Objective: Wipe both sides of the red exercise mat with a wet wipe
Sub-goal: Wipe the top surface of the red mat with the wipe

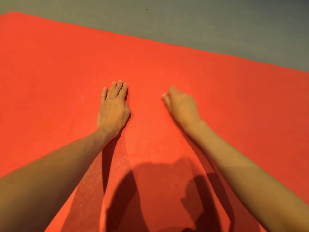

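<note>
Left hand lies flat, fingers straight, pressing the red exercise mat. Right hand, well apart from it, is curled over what appears to be a wet wipe, mostly hidden. The mat is spread on a grey floor. Step in hand: wiping the upper face. Next: sweep outward over unwiped areas.

warm dim light, hard arm shadows, right hand motion-blurred

Bare grey floor across the top, dotted with a few small dark specks.
</note>
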